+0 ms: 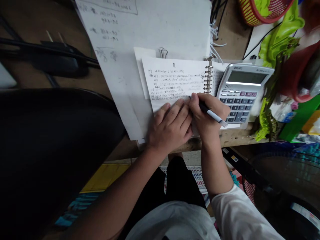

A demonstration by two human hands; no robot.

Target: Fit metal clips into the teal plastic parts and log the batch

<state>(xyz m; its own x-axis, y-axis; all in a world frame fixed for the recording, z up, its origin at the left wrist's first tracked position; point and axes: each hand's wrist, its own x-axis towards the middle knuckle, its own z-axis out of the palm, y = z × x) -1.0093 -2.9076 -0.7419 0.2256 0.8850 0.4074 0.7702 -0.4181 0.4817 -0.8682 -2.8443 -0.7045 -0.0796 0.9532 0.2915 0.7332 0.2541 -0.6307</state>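
Observation:
A ring-bound notebook [172, 81] lies on the table, its page covered with several lines of handwriting. My right hand [211, 111] grips a pen [212, 115], whose tip is at the lowest written line near the metal rings. Flat on the lower part of the page rests my left hand [172, 123], fingers stretched out and pointing up the page. A silver calculator [243, 91] sits just right of the notebook, partly behind my right hand. Beneath the notebook is a large white sheet [120, 83] with faint writing along its left side.
A binder clip [163, 52] shows above the notebook. Red baskets [250, 13] and bright green plastic parts [272, 46] crowd the right side. A black power strip [60, 55] with cables lies at left, above a large dark chair-like shape [57, 143]. A fan [287, 180] stands lower right.

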